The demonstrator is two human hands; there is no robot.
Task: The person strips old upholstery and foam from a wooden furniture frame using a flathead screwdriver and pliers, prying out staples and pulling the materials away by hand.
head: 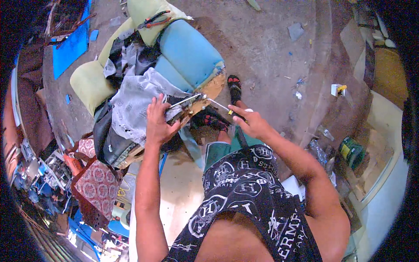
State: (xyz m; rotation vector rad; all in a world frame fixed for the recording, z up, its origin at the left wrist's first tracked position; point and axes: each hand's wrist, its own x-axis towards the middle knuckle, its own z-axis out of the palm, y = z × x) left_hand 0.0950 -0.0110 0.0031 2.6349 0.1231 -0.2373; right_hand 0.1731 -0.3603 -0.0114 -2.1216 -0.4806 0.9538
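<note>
A partly stripped upholstered seat (186,55) with blue and pale yellow padding lies before me, its wooden frame edge (199,108) exposed. My left hand (160,121) lies spread on the grey fabric (134,101) and the frame's edge, thumb apart from the fingers. In my right hand (250,121) is the dark handle of a screwdriver (217,104), whose long metal shaft reaches to the wooden edge. A thin white strip (185,100) runs along that edge from near the tool's tip. Pliers with red and black handles (154,21) rest on the yellow padding.
A patterned cushioned piece (98,186) and heaped scraps are at the lower left. A blue sheet (70,49) lies at the upper left. On the right are a dark green bucket (352,152) and a small white box (337,90). My feet are beside the seat.
</note>
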